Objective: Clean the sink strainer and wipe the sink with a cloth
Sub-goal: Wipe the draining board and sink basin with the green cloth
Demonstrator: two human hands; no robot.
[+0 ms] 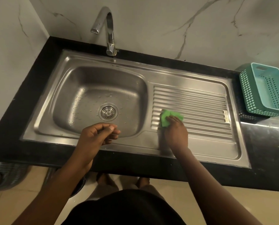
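A steel sink point(67, 88) is set in a black counter, with a ribbed draining board point(200, 104) to the right of the basin. The round metal strainer point(108, 112) sits in the drain at the basin's bottom, with water drops around it. My right hand point(176, 130) presses a crumpled green cloth point(167, 116) onto the left part of the draining board. Over the basin's near edge hovers my left hand point(99, 133), its fingers curled loosely together with nothing visible in them.
A curved chrome tap point(110, 30) rises behind the basin. A teal plastic basket point(264, 90) leans at the right on the black counter point(29, 95). Marble walls close the back and left. A dark woven bin point(3, 174) stands on the floor at the left.
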